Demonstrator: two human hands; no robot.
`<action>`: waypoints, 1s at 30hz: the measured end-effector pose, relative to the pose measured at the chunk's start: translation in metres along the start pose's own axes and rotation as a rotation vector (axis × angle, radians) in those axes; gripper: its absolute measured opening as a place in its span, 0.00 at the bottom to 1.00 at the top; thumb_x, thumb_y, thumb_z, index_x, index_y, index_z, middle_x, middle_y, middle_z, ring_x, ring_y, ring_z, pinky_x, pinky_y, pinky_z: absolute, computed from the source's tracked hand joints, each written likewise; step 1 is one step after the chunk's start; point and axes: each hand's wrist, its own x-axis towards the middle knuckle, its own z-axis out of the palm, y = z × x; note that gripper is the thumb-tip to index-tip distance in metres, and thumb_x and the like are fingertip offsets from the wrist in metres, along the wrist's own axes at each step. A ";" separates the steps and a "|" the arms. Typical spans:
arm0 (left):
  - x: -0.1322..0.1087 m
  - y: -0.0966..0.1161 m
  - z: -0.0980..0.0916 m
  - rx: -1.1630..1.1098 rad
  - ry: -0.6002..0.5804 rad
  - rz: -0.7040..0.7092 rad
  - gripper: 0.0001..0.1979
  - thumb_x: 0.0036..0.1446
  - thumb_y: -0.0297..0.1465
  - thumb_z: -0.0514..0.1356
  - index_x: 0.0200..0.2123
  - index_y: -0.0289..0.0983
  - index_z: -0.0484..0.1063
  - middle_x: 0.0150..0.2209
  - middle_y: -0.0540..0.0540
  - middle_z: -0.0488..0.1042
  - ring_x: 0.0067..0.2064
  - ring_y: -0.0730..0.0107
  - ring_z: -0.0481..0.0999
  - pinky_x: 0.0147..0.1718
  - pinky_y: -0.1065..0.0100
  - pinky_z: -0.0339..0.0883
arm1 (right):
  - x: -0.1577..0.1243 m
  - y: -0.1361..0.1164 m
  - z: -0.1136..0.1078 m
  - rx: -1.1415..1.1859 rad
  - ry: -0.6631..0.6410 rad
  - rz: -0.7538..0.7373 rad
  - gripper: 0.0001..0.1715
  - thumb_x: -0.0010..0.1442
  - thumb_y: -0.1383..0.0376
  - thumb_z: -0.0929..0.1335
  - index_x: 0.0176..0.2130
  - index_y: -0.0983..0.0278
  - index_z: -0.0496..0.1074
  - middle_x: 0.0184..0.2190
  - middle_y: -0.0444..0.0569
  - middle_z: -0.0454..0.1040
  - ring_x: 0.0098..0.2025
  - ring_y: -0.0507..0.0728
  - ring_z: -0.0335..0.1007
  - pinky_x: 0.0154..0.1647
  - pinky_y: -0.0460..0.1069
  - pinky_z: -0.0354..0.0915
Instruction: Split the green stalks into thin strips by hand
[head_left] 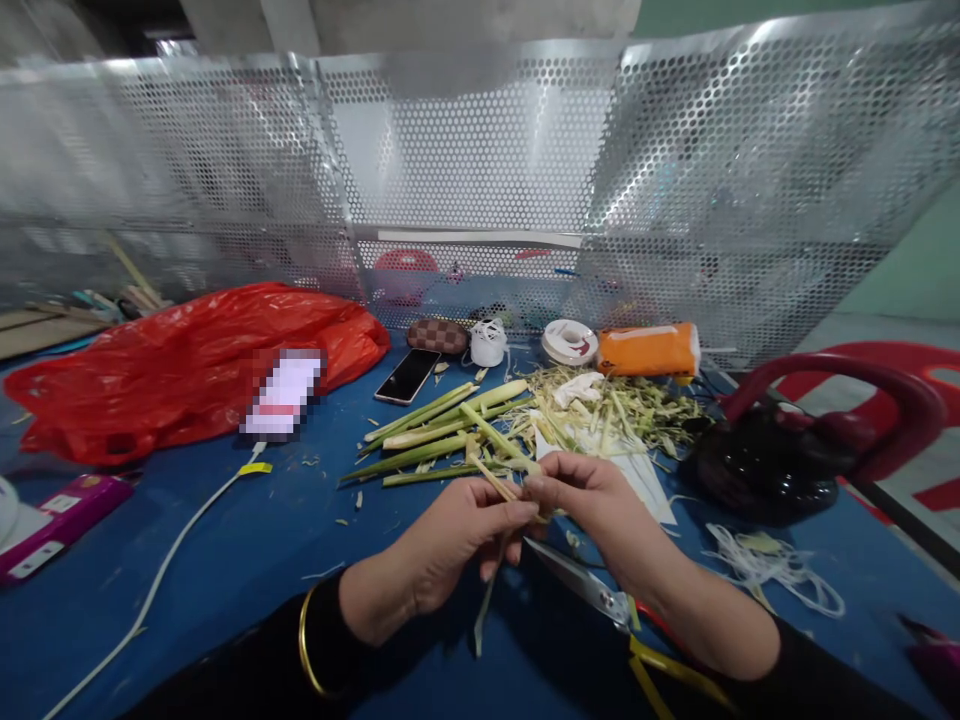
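Looks like handicraft workspace, exact kind unclear: blue tabletop [247, 570] with scissors [576, 580], cut green stalks [431, 452], heap of plant shavings [652, 410], white spool [555, 346], loose white string [780, 575]; perforated metal screen [472, 150] behind, bare grey wall [465, 22] beyond.

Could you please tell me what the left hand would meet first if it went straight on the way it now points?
The left hand, pinching pale plant strips, would probably meet the right hand first; it lies just ahead, though the gap in depth is hard to judge.
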 end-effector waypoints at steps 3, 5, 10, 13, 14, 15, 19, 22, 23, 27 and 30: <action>0.000 -0.002 0.001 0.029 0.017 -0.024 0.12 0.51 0.37 0.64 0.26 0.32 0.75 0.20 0.51 0.68 0.17 0.84 0.58 0.12 0.80 0.48 | 0.001 0.006 0.002 0.031 0.070 -0.016 0.16 0.49 0.57 0.72 0.21 0.64 0.66 0.18 0.41 0.67 0.21 0.49 0.60 0.24 0.46 0.58; 0.001 -0.005 0.002 0.047 0.006 -0.037 0.12 0.51 0.36 0.64 0.24 0.32 0.74 0.19 0.52 0.68 0.16 0.84 0.58 0.12 0.79 0.47 | 0.002 0.010 0.001 -0.017 0.098 -0.032 0.16 0.50 0.57 0.71 0.21 0.64 0.65 0.17 0.41 0.65 0.21 0.49 0.58 0.23 0.46 0.57; 0.001 -0.006 0.002 0.065 0.034 -0.063 0.11 0.49 0.36 0.64 0.26 0.33 0.73 0.23 0.50 0.71 0.18 0.83 0.60 0.13 0.78 0.47 | 0.004 0.005 -0.012 -0.512 0.246 -0.280 0.17 0.56 0.57 0.68 0.21 0.63 0.66 0.20 0.43 0.65 0.25 0.52 0.59 0.28 0.48 0.57; -0.001 -0.004 0.007 0.114 0.022 -0.070 0.10 0.49 0.35 0.63 0.25 0.34 0.73 0.22 0.52 0.70 0.17 0.82 0.59 0.12 0.77 0.45 | 0.001 -0.006 -0.015 -0.758 0.304 -0.531 0.09 0.55 0.59 0.69 0.28 0.62 0.71 0.28 0.46 0.68 0.32 0.55 0.63 0.35 0.51 0.60; -0.002 -0.003 0.009 0.147 0.015 -0.065 0.09 0.49 0.34 0.63 0.24 0.34 0.73 0.20 0.53 0.69 0.16 0.82 0.58 0.13 0.77 0.44 | -0.001 -0.008 -0.012 -0.764 0.223 -0.535 0.07 0.55 0.61 0.69 0.30 0.62 0.72 0.30 0.46 0.69 0.33 0.55 0.64 0.36 0.51 0.60; -0.003 -0.003 0.012 0.184 0.012 -0.058 0.09 0.49 0.32 0.62 0.21 0.34 0.72 0.17 0.54 0.67 0.16 0.82 0.57 0.13 0.76 0.44 | -0.002 -0.010 -0.009 -0.744 0.115 -0.498 0.05 0.55 0.62 0.70 0.31 0.62 0.73 0.31 0.46 0.69 0.33 0.54 0.65 0.35 0.50 0.61; -0.006 -0.004 0.020 0.256 0.022 -0.040 0.10 0.46 0.25 0.60 0.15 0.33 0.70 0.12 0.54 0.61 0.16 0.80 0.57 0.16 0.74 0.48 | -0.003 -0.010 0.006 -0.553 -0.148 -0.239 0.06 0.52 0.65 0.71 0.25 0.62 0.72 0.25 0.43 0.70 0.27 0.51 0.64 0.27 0.46 0.60; -0.006 -0.005 0.024 0.206 -0.012 -0.058 0.07 0.46 0.27 0.61 0.18 0.34 0.72 0.15 0.54 0.64 0.16 0.80 0.57 0.18 0.73 0.49 | -0.001 -0.009 0.010 -0.458 -0.121 -0.173 0.06 0.51 0.67 0.70 0.24 0.63 0.70 0.22 0.41 0.69 0.25 0.50 0.63 0.24 0.45 0.59; -0.007 -0.005 0.025 0.189 -0.035 -0.060 0.07 0.47 0.29 0.61 0.20 0.34 0.72 0.16 0.54 0.65 0.17 0.81 0.57 0.18 0.73 0.49 | 0.000 -0.008 0.010 -0.440 -0.087 -0.187 0.05 0.51 0.67 0.69 0.24 0.63 0.70 0.22 0.41 0.69 0.25 0.50 0.63 0.24 0.45 0.59; -0.008 -0.008 0.028 0.176 -0.114 -0.085 0.07 0.47 0.28 0.61 0.20 0.34 0.72 0.14 0.56 0.61 0.16 0.81 0.55 0.19 0.73 0.49 | 0.002 -0.002 0.012 -0.384 0.000 -0.253 0.05 0.51 0.67 0.69 0.25 0.63 0.69 0.22 0.41 0.69 0.26 0.50 0.64 0.27 0.45 0.60; -0.009 -0.013 0.028 0.202 -0.122 -0.139 0.07 0.48 0.28 0.61 0.20 0.34 0.73 0.13 0.56 0.60 0.16 0.81 0.54 0.18 0.73 0.48 | 0.003 0.005 0.016 -0.337 0.056 -0.276 0.06 0.51 0.65 0.70 0.25 0.63 0.69 0.21 0.40 0.67 0.25 0.50 0.63 0.26 0.45 0.60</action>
